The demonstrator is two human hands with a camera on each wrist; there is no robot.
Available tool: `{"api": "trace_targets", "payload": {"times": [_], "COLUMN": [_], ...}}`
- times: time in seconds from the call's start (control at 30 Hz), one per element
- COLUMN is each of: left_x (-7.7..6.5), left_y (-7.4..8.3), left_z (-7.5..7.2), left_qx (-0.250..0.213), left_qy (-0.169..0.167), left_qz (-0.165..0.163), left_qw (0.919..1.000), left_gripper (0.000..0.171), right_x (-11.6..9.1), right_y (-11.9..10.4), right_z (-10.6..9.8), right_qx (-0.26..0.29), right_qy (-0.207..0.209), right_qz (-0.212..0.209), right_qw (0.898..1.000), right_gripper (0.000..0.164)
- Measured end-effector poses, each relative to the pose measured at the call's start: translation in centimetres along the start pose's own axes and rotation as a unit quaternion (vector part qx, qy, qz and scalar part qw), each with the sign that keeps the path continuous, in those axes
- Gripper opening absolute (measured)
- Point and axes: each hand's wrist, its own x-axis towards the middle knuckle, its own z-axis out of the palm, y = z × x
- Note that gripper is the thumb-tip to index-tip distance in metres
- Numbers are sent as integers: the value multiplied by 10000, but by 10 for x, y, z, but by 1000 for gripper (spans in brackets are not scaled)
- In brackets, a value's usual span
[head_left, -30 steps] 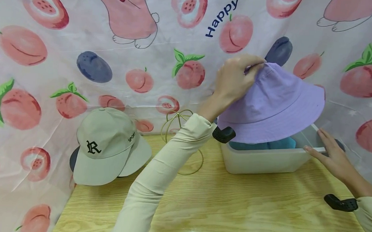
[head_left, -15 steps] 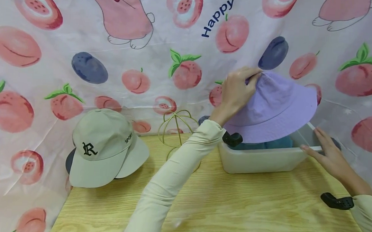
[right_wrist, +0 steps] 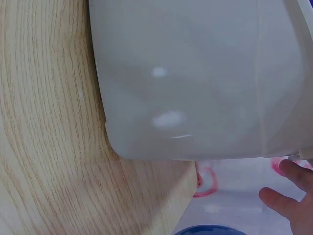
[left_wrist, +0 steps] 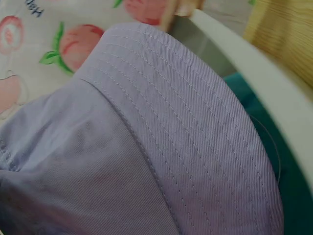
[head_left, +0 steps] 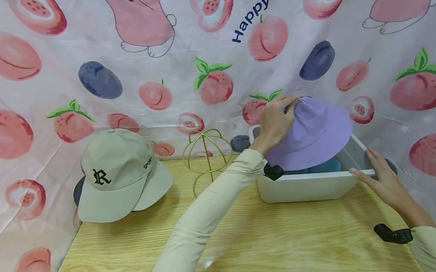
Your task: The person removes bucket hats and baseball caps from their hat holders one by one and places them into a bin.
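My left hand (head_left: 275,122) pinches the crown of a purple bucket hat (head_left: 316,134) and holds it just over a white plastic bin (head_left: 303,188), brim down inside the rim. In the left wrist view the hat's stitched brim (left_wrist: 146,137) fills the frame beside the bin's rim (left_wrist: 264,83). A teal fabric item (head_left: 324,166) lies in the bin under the hat. Straight fingers of my right hand (head_left: 378,175) rest on the bin's right front corner. The right wrist view shows the bin's outer wall (right_wrist: 195,73) and two fingertips (right_wrist: 288,196).
A beige cap (head_left: 117,172) with a black letter logo sits at the left on the wooden table (head_left: 271,244). A bare gold wire hat stand (head_left: 206,151) stands between the cap and the bin. A peach-print cloth (head_left: 151,68) hangs close behind everything.
My left hand has lowered the purple hat from well above the bin down to its rim. The right hand has stayed on the bin's corner.
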Motion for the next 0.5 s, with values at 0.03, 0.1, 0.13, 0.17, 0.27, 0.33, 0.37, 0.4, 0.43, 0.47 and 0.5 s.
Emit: {"api": "trace_targets", "payload": {"times": [0.03, 0.1, 0.13, 0.17, 0.27, 0.33, 0.37, 0.4, 0.43, 0.47, 0.5], "left_x": [-3, -8, -11, -12, -16, -19, -20, -21, -22, -23, -25], "left_y": [-1, -2, -1, -1, 0, 1, 2, 2, 2, 2, 2], "left_z": [2, 5, 6, 6, 6, 7, 8, 9, 11, 12, 15], "left_qx": [47, 174, 236, 299, 552, 713, 781, 835, 864, 874, 886], "left_qy": [-52, -197, -290, -418, -980, -1416, -1641, -1845, -2026, -2186, -2325], "left_qz": [45, 110, 125, 102, -57, -167, -213, -252, -264, -283, -291], "left_qw": [10000, 9996, 9992, 9986, 9936, 9872, 9831, 9790, 9751, 9715, 9681], "left_gripper": [19, 19, 19, 19, 19, 19, 19, 19, 19, 19, 19], "right_x": [0, 0, 0, 1, 2, 2, 2, 2, 1, 1, 1], "right_y": [0, 0, -1, -1, -1, -1, 0, -1, 0, 0, 0], "right_z": [0, 0, 1, 1, 1, 1, 1, 1, 1, 1, 1], "right_qx": [-1, -16, -11, -12, -5, -3, -12, -13, -12, -18, -20], "right_qy": [2, 9, 7, 9, 13, 25, 40, 48, 55, 68, 72], "right_qz": [-18, -14, 5, 9, 7, -8, -34, -47, -52, -64, -56], "right_qw": [10000, 10000, 10000, 10000, 10000, 10000, 10000, 10000, 10000, 10000, 10000], "right_gripper": [83, 83, 83, 83, 83, 82, 82, 82, 82, 82, 83]}}
